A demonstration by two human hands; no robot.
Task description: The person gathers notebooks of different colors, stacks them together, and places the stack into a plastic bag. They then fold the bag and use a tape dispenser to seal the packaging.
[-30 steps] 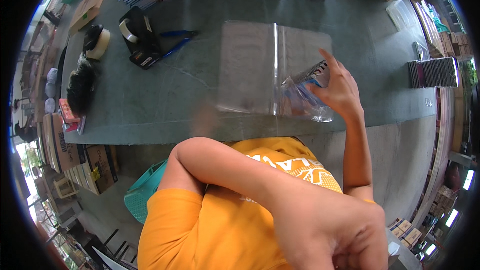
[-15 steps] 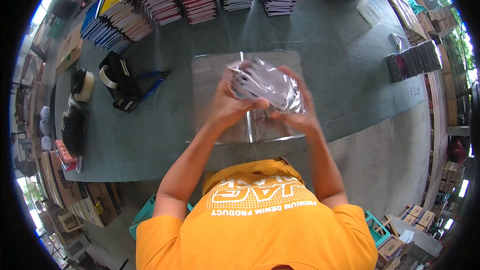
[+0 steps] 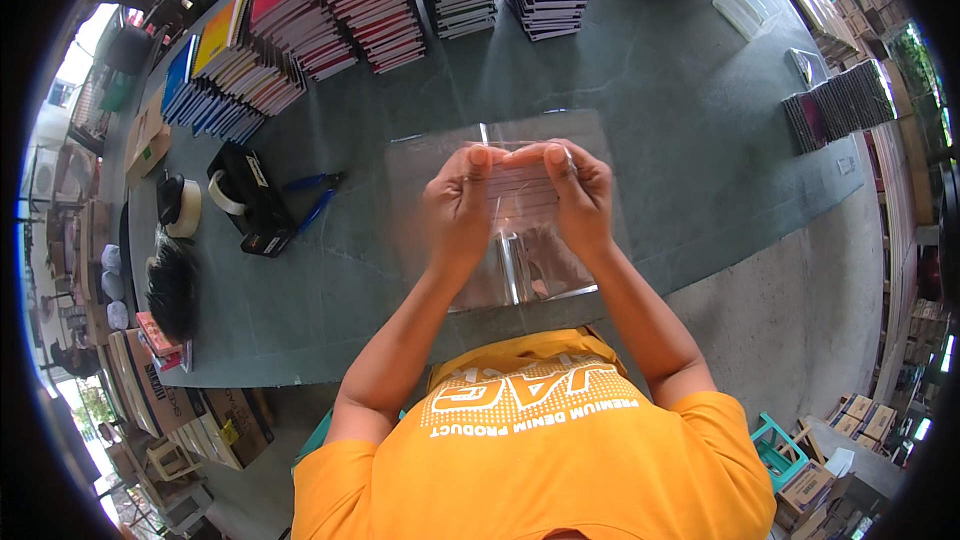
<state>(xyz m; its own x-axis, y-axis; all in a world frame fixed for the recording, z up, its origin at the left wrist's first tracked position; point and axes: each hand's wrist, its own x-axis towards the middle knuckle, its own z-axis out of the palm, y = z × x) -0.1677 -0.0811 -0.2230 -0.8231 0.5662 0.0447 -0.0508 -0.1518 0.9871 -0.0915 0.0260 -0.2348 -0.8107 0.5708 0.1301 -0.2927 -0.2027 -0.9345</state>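
Note:
Both my hands are above the middle of the green table, closed around a stack wrapped in clear plastic [image 3: 522, 190]. My left hand [image 3: 460, 202] grips its left side and my right hand [image 3: 581, 198] its right side, thumbs up and fingertips meeting along the far edge. Thin pale layers show between the palms; what the stack is made of I cannot make out. Beneath it lie flat clear plastic sheets [image 3: 412, 175], side by side, with a shiny seam between them.
Stacks of spiral notebooks [image 3: 365, 10] line the far edge. At left are a black tape dispenser [image 3: 250, 202], blue-handled pliers [image 3: 318, 202], a tape roll [image 3: 186, 210] and a black brush [image 3: 172, 290]. A dark stack [image 3: 838, 107] and clear plastic box [image 3: 745, 5] stand at right.
The wrapped stack has turned from tilted to squared between my hands. My hands have drawn closer together, fingers now meeting at its far edge. The view has shifted slightly.

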